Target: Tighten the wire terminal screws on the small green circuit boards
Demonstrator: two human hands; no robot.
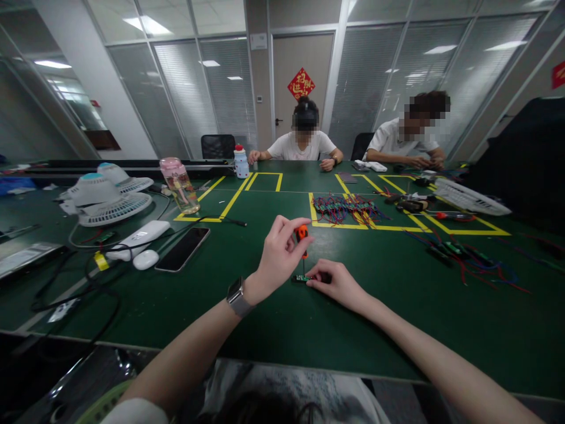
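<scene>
- Circuit board [301, 278], just below frame centre: likely light, stiff, fragile; best held by edges.
- Right hand [339, 284]: fingers pinching its right end.
- Left hand [279, 248]: fingers around upright screwdriver's [302, 232] orange-black handle.

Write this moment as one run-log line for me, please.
left hand: gripping upright orange-and-black screwdriver | right hand: holding small green board | screwdriver tip: at the board | beyond: wired boards on green table
</scene>
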